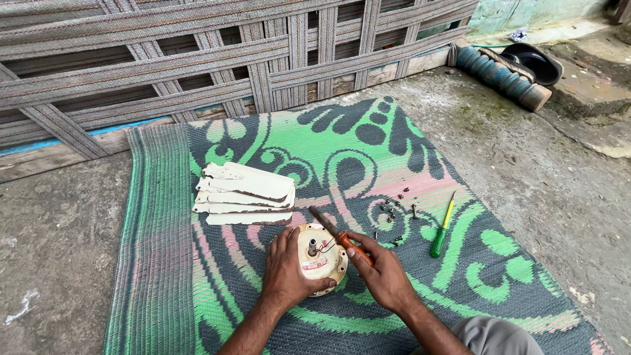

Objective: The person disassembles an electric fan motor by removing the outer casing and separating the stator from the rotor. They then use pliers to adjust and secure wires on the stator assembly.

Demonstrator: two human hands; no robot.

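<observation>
A round cream fan motor housing [322,258] lies on the green and grey woven mat [368,164]. My left hand [286,268] grips its left side and holds it steady. My right hand [381,273] is closed on pliers with orange handles [338,235], whose dark jaws point up and left over the housing's top edge. A short shaft and thin wires show on the housing's face.
Stacked cream fan blades [244,194] lie left of the housing. Several loose screws and nuts [393,213] and a green-handled screwdriver [443,227] lie to the right. A woven cot frame [197,59] leans behind, with a turned blue leg [503,75] and a dark sandal [536,62].
</observation>
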